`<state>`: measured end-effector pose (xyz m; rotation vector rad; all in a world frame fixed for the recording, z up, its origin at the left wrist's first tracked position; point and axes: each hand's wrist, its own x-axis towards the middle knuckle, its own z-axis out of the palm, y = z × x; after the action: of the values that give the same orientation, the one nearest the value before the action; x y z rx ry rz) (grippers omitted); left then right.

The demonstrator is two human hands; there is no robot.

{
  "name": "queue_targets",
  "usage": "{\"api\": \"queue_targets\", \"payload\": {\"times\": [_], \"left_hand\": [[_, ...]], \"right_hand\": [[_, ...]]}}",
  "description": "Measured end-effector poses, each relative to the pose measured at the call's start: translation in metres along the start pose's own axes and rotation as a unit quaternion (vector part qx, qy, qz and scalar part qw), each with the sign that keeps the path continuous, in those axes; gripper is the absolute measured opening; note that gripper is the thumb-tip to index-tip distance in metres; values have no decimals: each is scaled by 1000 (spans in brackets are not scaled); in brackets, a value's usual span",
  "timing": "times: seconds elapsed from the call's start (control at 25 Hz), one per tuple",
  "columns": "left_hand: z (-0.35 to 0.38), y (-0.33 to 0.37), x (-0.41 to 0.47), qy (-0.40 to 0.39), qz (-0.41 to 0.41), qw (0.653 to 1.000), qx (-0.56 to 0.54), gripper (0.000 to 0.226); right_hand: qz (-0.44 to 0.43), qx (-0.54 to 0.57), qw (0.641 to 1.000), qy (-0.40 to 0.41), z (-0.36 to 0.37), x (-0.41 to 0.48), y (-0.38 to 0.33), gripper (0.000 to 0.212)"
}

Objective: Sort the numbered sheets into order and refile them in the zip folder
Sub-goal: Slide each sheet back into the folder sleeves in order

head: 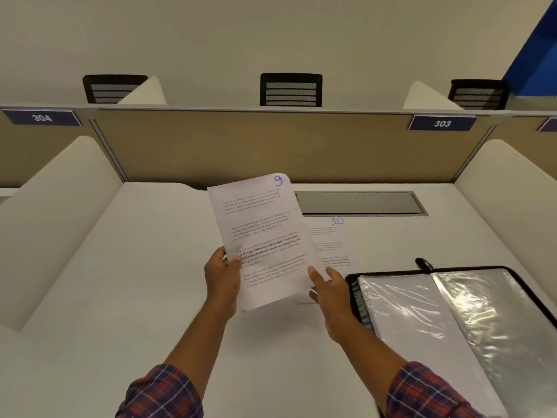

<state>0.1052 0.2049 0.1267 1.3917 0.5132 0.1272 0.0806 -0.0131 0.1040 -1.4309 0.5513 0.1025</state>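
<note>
Now pinching sheet 9 (262, 236) mid-frame above desk (150, 267): left hand (221, 277) on left edge, right hand (328, 285) on lower right corner. Probably goes square onto sheet 10 (330, 236) behind, beside open folder (470, 312) lower right.

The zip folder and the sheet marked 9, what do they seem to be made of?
Sheet marked 9: thin white paper with a matte finish; it bends softly where it is held up. Zip folder: black edging, probably fabric or soft plastic, too small to tell which. Its sleeves: clear glossy plastic film, judging by the bright, wrinkled glare.
</note>
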Motion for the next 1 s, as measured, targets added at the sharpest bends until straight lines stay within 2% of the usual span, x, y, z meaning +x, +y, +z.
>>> {"api": "queue_targets", "payload": {"times": [0.12, 0.24, 0.48, 0.68, 1.0], "left_hand": [[32, -9, -34, -3, -11, 999, -30, 24], [64, -18, -72, 1, -19, 999, -46, 23], [118, -45, -146, 12, -30, 999, -42, 23], [155, -68, -208, -2, -46, 998, -50, 25], [195, -104, -283, -83, -99, 991, -46, 25]], "right_hand": [[67, 155, 985, -40, -37, -6, -4, 39], [83, 246, 965, -45, -78, -19, -12, 34], [77, 273, 959, 10, -165, -38, -6, 21], [86, 286, 954, -26, -228, -64, 12, 36], [75, 281, 955, 60, -303, -117, 41, 33]]}}
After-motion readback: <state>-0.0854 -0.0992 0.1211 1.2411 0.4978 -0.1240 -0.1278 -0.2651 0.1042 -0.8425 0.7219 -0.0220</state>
